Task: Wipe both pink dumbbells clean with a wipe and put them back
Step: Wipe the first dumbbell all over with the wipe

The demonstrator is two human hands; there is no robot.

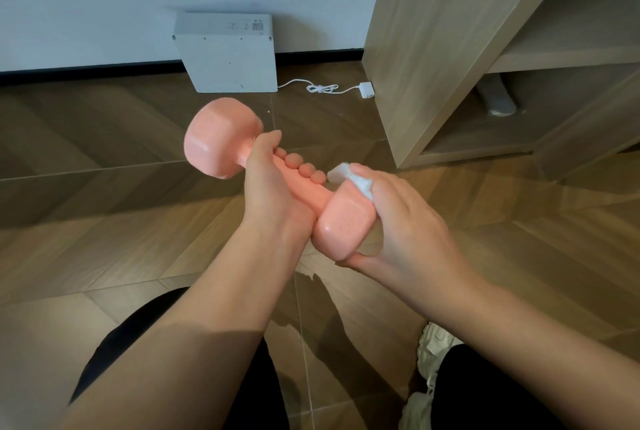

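Observation:
A pink dumbbell (221, 139) is held in the air above the wooden floor, its far head up and to the left, its near head low in the middle. My left hand (273, 194) grips its handle, fingers curled round it. My right hand (408, 222) wraps round the near head and presses a white wipe (349, 177) against its top side. Only one dumbbell is in view.
A white box (228, 52) stands against the wall with a white cable and adapter (366, 89) beside it. A wooden shelf unit (450, 49) rises at the right, a grey object on its lowest shelf. My knees and a white shoe (433, 353) are below.

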